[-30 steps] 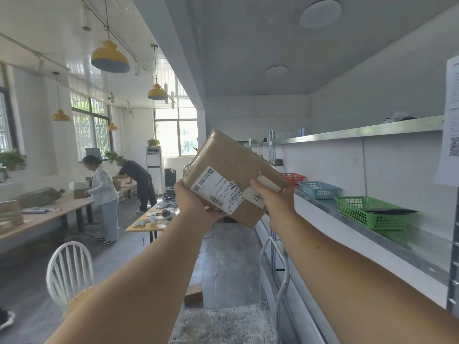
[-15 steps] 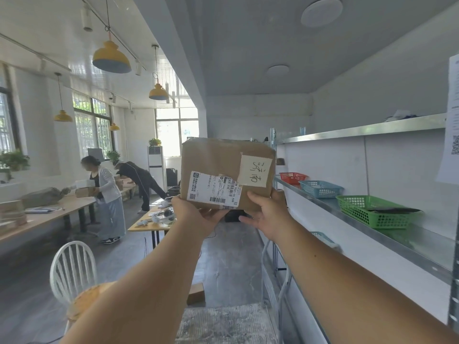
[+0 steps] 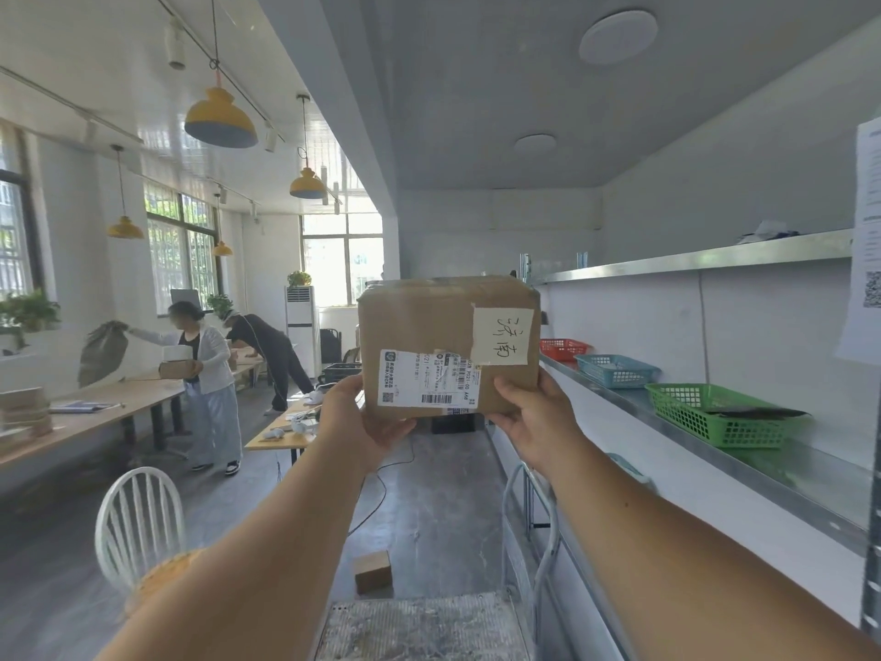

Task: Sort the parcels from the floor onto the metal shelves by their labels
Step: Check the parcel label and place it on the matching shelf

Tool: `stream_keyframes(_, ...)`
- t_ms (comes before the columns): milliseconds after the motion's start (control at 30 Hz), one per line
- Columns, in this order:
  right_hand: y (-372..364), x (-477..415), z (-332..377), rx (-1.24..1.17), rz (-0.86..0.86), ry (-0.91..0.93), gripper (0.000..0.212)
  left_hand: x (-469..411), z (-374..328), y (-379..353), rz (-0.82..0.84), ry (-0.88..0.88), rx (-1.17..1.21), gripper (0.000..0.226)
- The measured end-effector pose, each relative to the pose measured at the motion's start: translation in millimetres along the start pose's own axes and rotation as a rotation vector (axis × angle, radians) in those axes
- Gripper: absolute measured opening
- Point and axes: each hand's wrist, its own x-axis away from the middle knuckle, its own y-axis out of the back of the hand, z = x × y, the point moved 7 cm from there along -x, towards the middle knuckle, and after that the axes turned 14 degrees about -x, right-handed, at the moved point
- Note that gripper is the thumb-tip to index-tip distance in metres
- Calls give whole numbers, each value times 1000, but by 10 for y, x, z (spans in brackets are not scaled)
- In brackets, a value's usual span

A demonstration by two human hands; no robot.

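Step platform (image 3: 419, 627): grey textured metal, at the near bottom edge, with a white tubular rail (image 3: 524, 517) on its right.

Small box (image 3: 373, 571): brown cardboard, on the grey floor just beyond the platform.

Chair (image 3: 140, 522): white spindle-back, near left.

Left hand (image 3: 367, 422): raised at arm's length, fingers curled under the lower left corner of the parcel, thumb against its facing side.

Right hand (image 3: 534, 422): raised likewise, fingers closed round the lower right corner, thumb on the front face.

Parcel (image 3: 429, 326): brown cardboard box, held level in mid-air between both hands at centre frame, left of the shelving. Printed shipping label (image 3: 426, 379) with barcodes on the lower front; cream handwritten note (image 3: 501, 336) taped at upper right.

Metal shelves (image 3: 715, 422): along the right wall, two levels visible. Lower level carries a green basket (image 3: 715, 415) with a dark flat item inside, then a blue basket (image 3: 616, 369), then a red basket (image 3: 562, 348) farthest.

Paper sheet (image 3: 865, 240): with a QR code, on the right edge.

Long tables (image 3: 95, 403): far left, two persons (image 3: 205, 374) standing at them.
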Motion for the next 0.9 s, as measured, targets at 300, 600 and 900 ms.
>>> stream_keyframes(300, -50, 66, 70, -9, -13, 11, 44, 155, -117, -93, 26, -64, -132, 45)
stream_keyframes(600, -68, 79, 154, -77, -24, 36, 75, 205, -30, 6, 73, 69, -76, 109)
stream_keyframes(900, -61, 50, 169, -7, 31, 82, 32, 141, 65, 103, 204, 19, -74, 65)
